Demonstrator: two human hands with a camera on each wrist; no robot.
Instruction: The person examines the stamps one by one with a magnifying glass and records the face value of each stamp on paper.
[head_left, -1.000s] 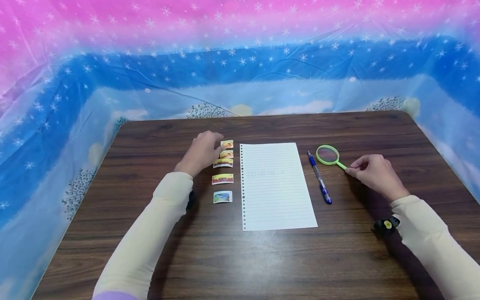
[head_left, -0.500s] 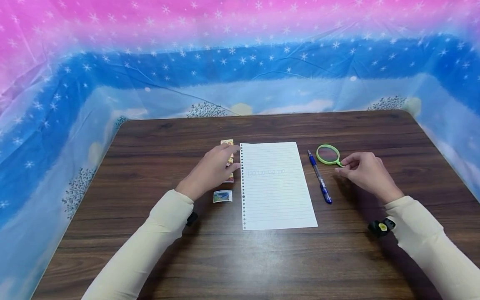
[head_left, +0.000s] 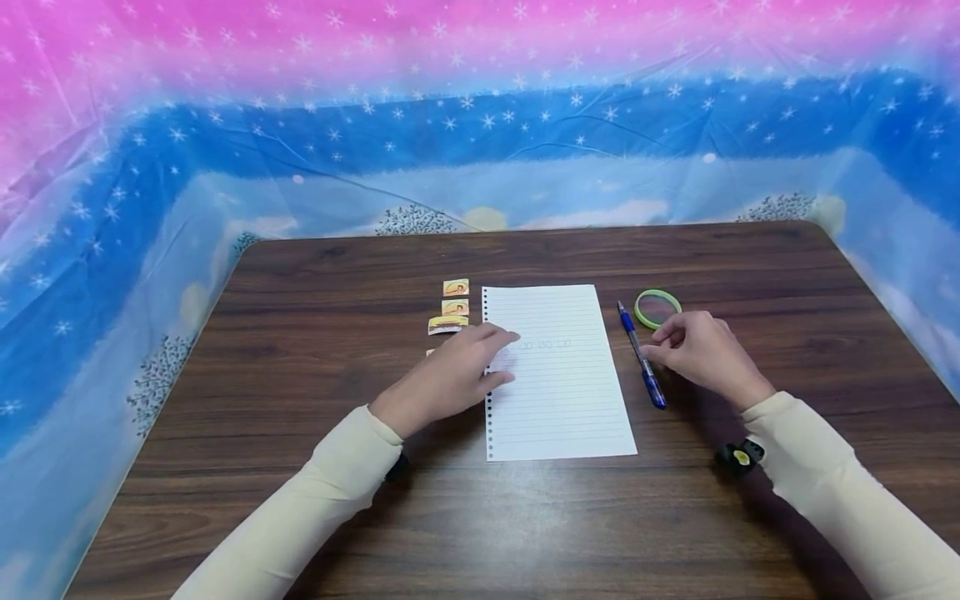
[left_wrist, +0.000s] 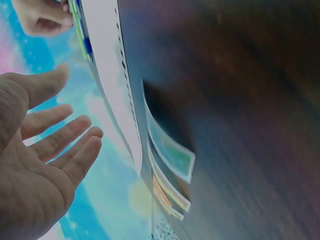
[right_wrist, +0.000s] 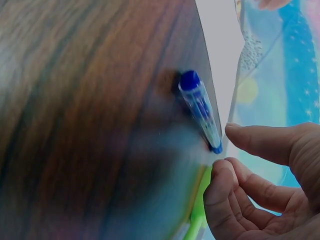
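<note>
My left hand (head_left: 461, 375) hovers over the left edge of the lined sheet (head_left: 555, 400), fingers extended and thumb apart. Nothing lies in its palm in the left wrist view. Small printed picture slips (head_left: 455, 287) form a column left of the sheet; my left hand hides the lower ones in the head view. A curled slip with a landscape (left_wrist: 172, 152) shows in the left wrist view. My right hand (head_left: 705, 354) is beside the blue pen (head_left: 652, 387), fingers loosely bent, thumb apart, gripping nothing. The green magnifying glass (head_left: 657, 309) lies behind it, its handle hidden in the head view.
Everything lies on a dark wood-grain table (head_left: 337, 275). A pink and blue snowflake cloth (head_left: 480, 125) hangs around its back and sides. Faint handwriting (head_left: 551, 343) crosses the sheet. A black wrist device (head_left: 741, 456) sits at the right cuff.
My left hand has moved right and nearer, from the top slips to the sheet. My right hand has left the magnifying glass's handle and shifted left to the pen.
</note>
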